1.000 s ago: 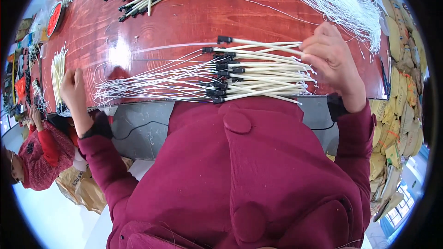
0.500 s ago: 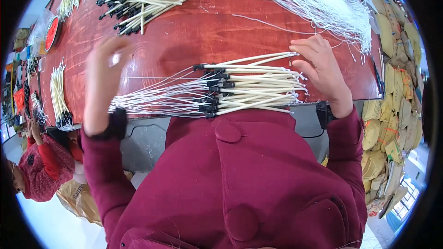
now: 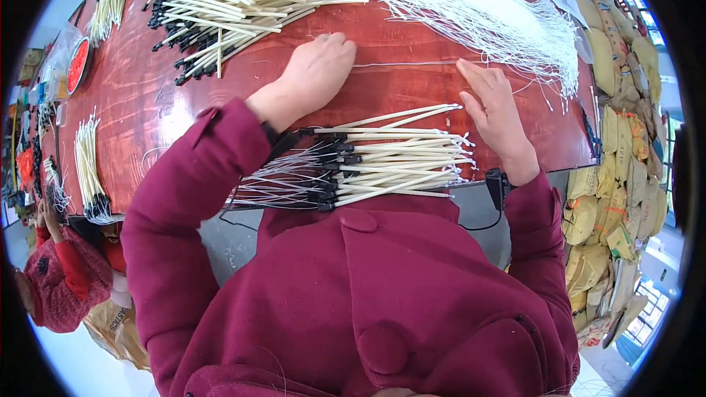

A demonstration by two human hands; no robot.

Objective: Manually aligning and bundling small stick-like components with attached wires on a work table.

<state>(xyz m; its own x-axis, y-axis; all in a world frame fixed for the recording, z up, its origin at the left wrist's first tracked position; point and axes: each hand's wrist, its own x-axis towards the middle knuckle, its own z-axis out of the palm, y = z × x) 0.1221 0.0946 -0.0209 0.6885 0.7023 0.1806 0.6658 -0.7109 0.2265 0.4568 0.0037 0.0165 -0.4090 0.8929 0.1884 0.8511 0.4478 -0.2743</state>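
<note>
On the red bench (image 3: 412, 88), the left hand (image 3: 318, 73) is resting knuckles-up with its fingers curled together over one end of a thin pale wire (image 3: 404, 65), while the right hand (image 3: 494, 106) is lying flat, fingers together and extended, pressing near the wire's other end. The wire is lying stretched between the two hands, just beyond the near bundle of cream sticks with black tips (image 3: 382, 162).

Risk, as I judge it: the wire is looking slack-free and fine, so a slip of either hand could be letting it spring into the white strand heap (image 3: 500, 22) and getting lost there; a sleeve could also be dragging the near bundle off the bench edge.

Whether the left fingers are actually pinching the wire is hidden beneath the hand. Wire ends are too thin to make out.
</note>
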